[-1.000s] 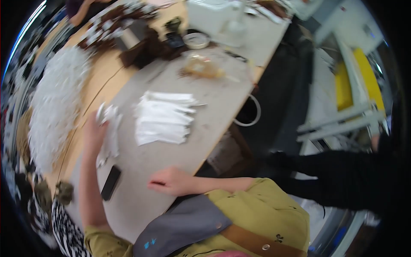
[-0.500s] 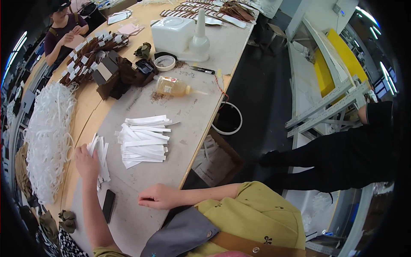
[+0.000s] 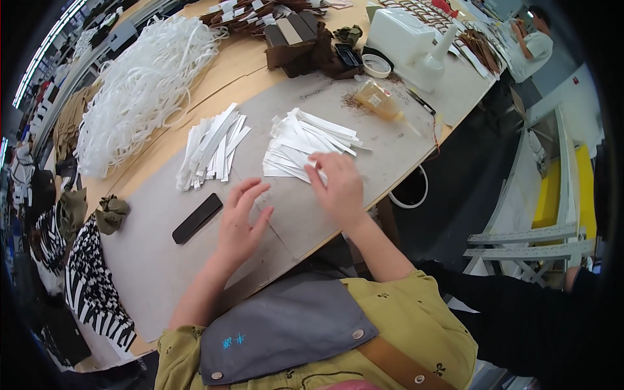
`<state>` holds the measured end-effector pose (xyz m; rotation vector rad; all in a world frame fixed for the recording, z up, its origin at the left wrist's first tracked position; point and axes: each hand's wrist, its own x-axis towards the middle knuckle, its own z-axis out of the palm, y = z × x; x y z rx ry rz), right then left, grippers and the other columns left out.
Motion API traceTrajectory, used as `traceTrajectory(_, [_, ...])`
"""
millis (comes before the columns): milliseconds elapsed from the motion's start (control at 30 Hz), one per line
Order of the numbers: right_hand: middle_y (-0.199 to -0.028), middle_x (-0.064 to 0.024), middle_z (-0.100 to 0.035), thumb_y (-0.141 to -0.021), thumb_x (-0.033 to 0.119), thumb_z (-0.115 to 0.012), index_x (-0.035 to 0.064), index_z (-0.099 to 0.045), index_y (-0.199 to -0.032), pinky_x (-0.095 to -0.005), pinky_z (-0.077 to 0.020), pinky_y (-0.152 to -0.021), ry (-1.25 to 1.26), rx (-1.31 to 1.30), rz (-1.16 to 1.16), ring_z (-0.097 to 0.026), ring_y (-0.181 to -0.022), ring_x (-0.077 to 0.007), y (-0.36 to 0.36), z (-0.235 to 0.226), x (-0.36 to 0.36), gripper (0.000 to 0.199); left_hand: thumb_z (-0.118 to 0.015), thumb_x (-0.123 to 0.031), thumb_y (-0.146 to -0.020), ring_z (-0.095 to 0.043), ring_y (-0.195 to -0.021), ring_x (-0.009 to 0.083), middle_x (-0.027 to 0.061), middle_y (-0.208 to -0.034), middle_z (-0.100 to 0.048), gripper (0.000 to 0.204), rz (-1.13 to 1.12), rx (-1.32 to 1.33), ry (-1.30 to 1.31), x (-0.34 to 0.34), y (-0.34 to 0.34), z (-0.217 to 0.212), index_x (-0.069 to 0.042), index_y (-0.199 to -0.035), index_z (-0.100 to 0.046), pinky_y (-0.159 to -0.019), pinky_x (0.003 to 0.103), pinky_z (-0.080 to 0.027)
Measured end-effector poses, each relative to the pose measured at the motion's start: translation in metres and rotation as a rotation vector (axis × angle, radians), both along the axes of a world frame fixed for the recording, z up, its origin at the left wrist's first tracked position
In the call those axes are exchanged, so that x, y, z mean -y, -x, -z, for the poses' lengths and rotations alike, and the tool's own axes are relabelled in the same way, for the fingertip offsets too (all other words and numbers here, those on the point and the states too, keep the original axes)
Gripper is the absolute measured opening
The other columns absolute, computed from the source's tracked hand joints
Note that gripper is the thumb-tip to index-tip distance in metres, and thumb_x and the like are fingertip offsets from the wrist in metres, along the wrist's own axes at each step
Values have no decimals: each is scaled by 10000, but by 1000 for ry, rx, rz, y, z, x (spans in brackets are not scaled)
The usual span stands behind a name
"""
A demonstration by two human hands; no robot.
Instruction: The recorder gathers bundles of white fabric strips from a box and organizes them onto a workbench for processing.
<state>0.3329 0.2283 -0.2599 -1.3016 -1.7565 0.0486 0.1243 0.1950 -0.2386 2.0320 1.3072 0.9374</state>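
Note:
Two piles of flat white strips lie on the grey table covering. My right hand (image 3: pixel 341 188) is at the near right edge of the right pile (image 3: pixel 309 143); its fingertips overlap the strips, thumb and forefinger apart. Whether they touch the strips I cannot tell. My left hand (image 3: pixel 242 224) hovers over the table with curved, spread fingers and nothing in them. Beyond it is the left pile (image 3: pixel 213 146), its strips fanned lengthwise away from me. Beside my left hand lies a black rectangular bar (image 3: pixel 197 218).
A heap of white cord (image 3: pixel 146 91) covers the far left. Farther back are a bottle of amber liquid (image 3: pixel 378 101), a tape roll (image 3: pixel 376 65), a pen (image 3: pixel 420 101), brown bundles (image 3: pixel 296 42) and a white container (image 3: pixel 400 42). Striped fabric (image 3: pixel 97 286) hangs at the left edge.
The view has turned. My left hand has come off the left pile and back toward me, its fingers now spread. My right hand has gone from the near edge to the right pile and opened.

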Motion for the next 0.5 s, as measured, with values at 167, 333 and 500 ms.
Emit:
traceTrajectory(167, [-880,-50,-578,-790,191,-684,72,-594,-948,-380,-434,-752,72,193,90,-544,-827,-259,-5,8,-29,217,-623,-63,-822,-536,-1072,276,118,-1179,-538,276,0,81,40,11,2,28,-57,-1097,-600,-890,342,-439])
traceTrajectory(333, [-861,-40,-562,-776,215,-690,81,-584,-900,-381,-420,-740,169,342,150,-542,-841,-250,-1,17,-36,211,-609,-62,-834,-589,-937,252,92,-1067,-593,160,68,111,75,10,4,30,-41,-991,-635,-785,324,-482])
traceTrajectory(500, [-858,-30,-564,-773,182,-684,99,-583,-864,-374,-402,-746,118,320,177,-544,-831,-236,3,18,-34,160,-605,-66,-839,-591,-900,253,93,-1040,-596,140,94,124,44,10,7,34,-37,-973,-631,-741,324,-489])
